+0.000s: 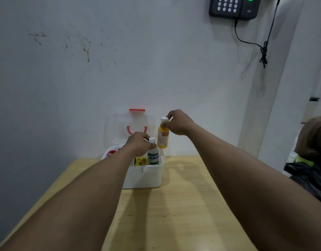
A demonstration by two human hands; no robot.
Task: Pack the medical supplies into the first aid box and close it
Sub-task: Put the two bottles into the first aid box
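Observation:
The white first aid box [144, 176] stands at the far end of the wooden table, its clear lid [112, 131] with a red handle and red latch raised against the wall. My left hand [139, 144] grips the neck of a white bottle with a green and blue label [153, 155], which stands in the box's right part. My right hand [178, 123] holds a yellow bottle with a white cap [162, 136] by its top, in the air just above the box's right rear corner. A yellow packet [140, 161] sits inside the box. A red-capped item [111, 152] lies at the box's left.
The wooden table [174, 214] runs toward me from the white wall. A black keypad device [232, 7] with a dangling cable hangs on the wall at the upper right. A person and a black bag [308, 176] are beyond the table's right edge.

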